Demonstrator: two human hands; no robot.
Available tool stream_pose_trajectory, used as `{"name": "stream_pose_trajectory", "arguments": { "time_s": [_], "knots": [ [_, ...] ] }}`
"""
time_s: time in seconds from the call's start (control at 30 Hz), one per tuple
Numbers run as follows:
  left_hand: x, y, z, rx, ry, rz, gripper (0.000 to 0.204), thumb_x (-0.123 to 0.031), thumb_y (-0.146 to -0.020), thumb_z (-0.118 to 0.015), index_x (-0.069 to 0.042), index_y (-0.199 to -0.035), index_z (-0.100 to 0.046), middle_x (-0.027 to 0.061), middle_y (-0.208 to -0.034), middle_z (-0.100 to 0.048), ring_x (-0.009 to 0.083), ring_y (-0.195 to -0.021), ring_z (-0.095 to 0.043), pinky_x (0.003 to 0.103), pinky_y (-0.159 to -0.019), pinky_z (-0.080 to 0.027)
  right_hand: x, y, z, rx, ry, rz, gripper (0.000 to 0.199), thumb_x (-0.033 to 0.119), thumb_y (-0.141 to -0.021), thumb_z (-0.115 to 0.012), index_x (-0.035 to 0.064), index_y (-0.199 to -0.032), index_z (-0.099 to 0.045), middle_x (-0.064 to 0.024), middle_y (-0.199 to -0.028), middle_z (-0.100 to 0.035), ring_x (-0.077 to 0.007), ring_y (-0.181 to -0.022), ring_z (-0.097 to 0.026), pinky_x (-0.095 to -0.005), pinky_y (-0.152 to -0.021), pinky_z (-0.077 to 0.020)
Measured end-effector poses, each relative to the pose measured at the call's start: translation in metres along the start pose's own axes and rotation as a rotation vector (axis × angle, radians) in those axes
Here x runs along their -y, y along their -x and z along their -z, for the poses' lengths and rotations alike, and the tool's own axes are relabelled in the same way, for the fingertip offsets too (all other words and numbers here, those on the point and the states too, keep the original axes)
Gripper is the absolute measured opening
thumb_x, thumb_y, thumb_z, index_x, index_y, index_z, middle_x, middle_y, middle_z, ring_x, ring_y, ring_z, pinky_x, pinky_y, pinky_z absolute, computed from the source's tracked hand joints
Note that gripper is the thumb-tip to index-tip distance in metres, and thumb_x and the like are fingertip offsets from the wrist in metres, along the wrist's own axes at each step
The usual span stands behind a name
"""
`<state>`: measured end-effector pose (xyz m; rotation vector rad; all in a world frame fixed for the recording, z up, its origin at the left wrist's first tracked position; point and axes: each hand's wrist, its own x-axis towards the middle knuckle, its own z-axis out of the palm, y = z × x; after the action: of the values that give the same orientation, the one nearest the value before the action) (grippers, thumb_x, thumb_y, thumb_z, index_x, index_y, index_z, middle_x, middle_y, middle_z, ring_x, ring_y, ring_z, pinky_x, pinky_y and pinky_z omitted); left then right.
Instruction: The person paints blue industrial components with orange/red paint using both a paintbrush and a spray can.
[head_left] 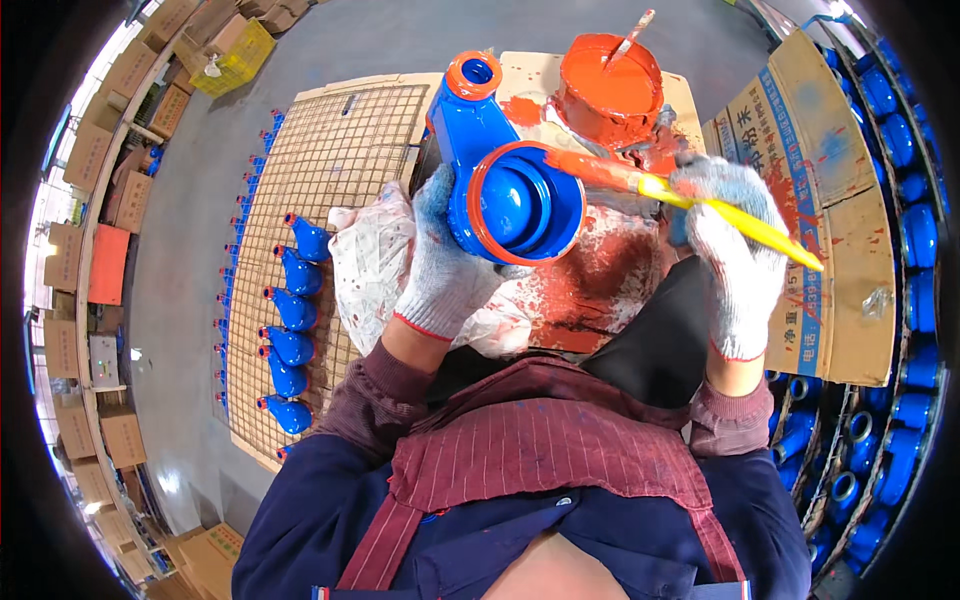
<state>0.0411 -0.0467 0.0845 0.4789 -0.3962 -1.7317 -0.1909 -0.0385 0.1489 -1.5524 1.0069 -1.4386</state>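
Observation:
My left hand (445,245), in a white knit glove stained blue, grips a glossy blue cast part (470,135) from below and the left. The part has a wide round opening and a smaller one at its far end, both with orange-red painted rims. My right hand (735,215), gloved too, is closed round a paintbrush (735,220) with a yellow handle. Its paint-coated bristles touch or nearly touch the wide rim's upper right edge. Beyond the hands stands a tub of orange-red paint (610,90) with a stirring stick (630,38) in it.
Left of me, several blue parts (292,308) with red rims lie on a wire-mesh rack (330,130). A cardboard sheet (830,200) stands at the right, before racks of blue parts (920,240). Cloth (370,245) lies beside my left wrist. Boxes (90,155) fill shelves at far left.

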Motion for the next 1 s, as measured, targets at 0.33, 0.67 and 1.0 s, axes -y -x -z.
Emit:
{"name": "stream_pose_trajectory", "arguments": {
  "time_s": [0.33, 0.67, 1.0],
  "knots": [
    [0.010, -0.008, 0.013, 0.010, -0.190, -0.113, 0.040, -0.036, -0.099, -0.038, -0.006, -0.124, -0.048, 0.0102, -0.118, -0.058, 0.0223, -0.104, -0.061, 0.039, -0.088, -0.054, 0.006, -0.005, 0.002, 0.081, 0.257, 0.160, 0.028, 0.021, -0.081, -0.066, -0.0015, -0.098, -0.063, -0.0142, -0.098, -0.063, -0.0277, -0.101, -0.057, -0.0416, -0.095, -0.0416],
    [0.024, -0.010, 0.002, 0.015, -0.166, -0.173, 0.062, -0.058, -0.090, -0.047, -0.015, -0.135, -0.040, 0.0061, -0.133, -0.046, 0.0250, -0.121, -0.049, 0.047, -0.101, -0.042, 0.003, 0.064, -0.016, 0.032, 0.338, 0.371, 0.029, 0.023, -0.087, -0.060, -0.0032, -0.099, -0.057, -0.0165, -0.097, -0.062, -0.0307, -0.100, -0.057, -0.0455, -0.094, -0.0393],
    [0.011, 0.009, 0.001, 0.006, -0.969, -0.509, 0.062, -0.042, -0.089, -0.060, -0.008, -0.136, -0.039, 0.0090, -0.134, -0.048, 0.0253, -0.125, -0.046, 0.045, -0.107, -0.036, 0.017, 0.056, 0.014, -0.471, -0.064, 0.070, 0.020, 0.018, -0.092, -0.056, -0.0007, -0.098, -0.058, -0.0109, -0.095, -0.061, -0.0129, -0.058, -0.056, -0.0222, -0.051, -0.0438]
  ]
}}
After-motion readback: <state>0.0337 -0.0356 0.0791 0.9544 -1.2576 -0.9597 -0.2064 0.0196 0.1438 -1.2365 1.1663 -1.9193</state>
